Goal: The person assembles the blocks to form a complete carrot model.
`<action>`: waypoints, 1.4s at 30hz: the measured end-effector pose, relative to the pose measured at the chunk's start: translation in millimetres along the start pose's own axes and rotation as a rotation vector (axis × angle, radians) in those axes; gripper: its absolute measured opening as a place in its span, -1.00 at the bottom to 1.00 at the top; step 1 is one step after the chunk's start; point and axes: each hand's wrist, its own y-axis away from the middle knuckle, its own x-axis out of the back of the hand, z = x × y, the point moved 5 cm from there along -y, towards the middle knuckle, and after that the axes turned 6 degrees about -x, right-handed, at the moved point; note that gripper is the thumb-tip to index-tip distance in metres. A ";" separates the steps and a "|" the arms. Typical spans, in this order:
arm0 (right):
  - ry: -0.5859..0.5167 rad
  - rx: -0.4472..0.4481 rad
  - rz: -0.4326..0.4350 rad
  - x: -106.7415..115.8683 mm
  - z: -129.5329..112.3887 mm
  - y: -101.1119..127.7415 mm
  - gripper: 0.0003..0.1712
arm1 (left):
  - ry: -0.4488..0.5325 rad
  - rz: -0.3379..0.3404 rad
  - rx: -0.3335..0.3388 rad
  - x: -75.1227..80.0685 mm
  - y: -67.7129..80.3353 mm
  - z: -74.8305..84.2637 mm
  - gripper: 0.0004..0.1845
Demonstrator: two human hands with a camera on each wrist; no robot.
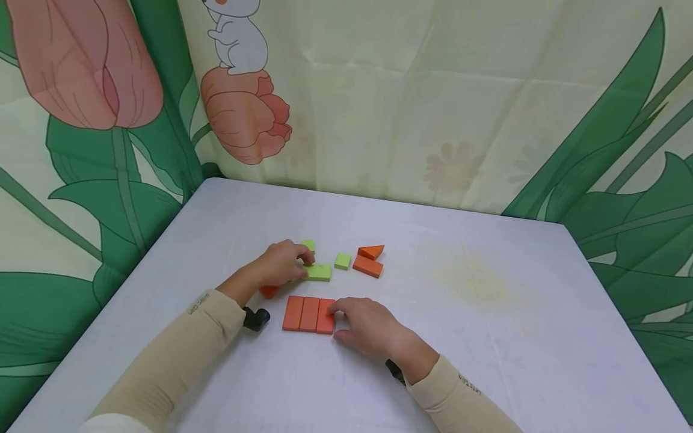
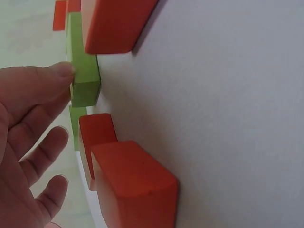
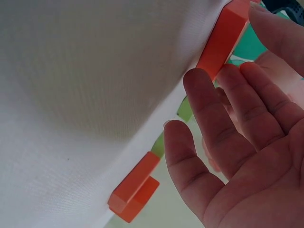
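Flat green block point(image 1: 318, 272), three orange blocks point(image 1: 309, 314)

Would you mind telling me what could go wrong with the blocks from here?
The right hand touches the end of the orange row; a nudge might split the three apart. The left hand presses the green block with a fingertip only, so it may skid toward the small green square.
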 end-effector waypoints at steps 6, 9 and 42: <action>0.004 0.000 0.000 0.5 -0.5 0.5 -0.55 | -0.048 0.003 -0.039 -4.8 6.5 5.6 -0.76; 0.003 0.003 0.000 0.5 -0.5 0.5 -0.55 | -0.060 0.003 -0.045 -5.6 10.7 8.3 -0.77; 0.006 0.020 0.017 -1.1 1.1 -0.4 -0.56 | -0.122 -0.025 -0.078 -10.8 26.5 16.9 -0.86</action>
